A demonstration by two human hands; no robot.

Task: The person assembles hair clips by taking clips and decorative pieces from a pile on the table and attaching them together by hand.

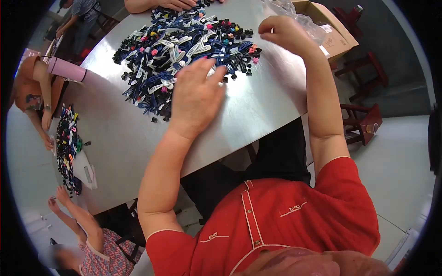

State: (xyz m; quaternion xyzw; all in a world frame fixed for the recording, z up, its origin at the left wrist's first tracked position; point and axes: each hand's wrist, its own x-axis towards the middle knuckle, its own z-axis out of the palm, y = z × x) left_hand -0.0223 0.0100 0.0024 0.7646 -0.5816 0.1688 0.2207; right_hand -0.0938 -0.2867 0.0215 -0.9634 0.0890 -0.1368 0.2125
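Observation:
A large heap of hair clips (156, 62) lies on the metal table, with white, navy and black snap clips among small dark claw clips and bright flower-shaped pieces. Over the near side of this heap, my left hand (198, 99) is open, its fingers apart and slightly blurred, the fingertips at the clips. Right of the heap, my right hand (290, 37) is bent above the table with its fingers curled together. What those fingers hold, if anything, is hidden.
The round metal table (117, 152) carries a second clip pile (69, 142) at left, near two people, and a pink tumbler (66, 69). Another person's hand (177, 4) rests at the far edge. At right are a cardboard box (338, 39) with plastic bags and red stools (368, 71).

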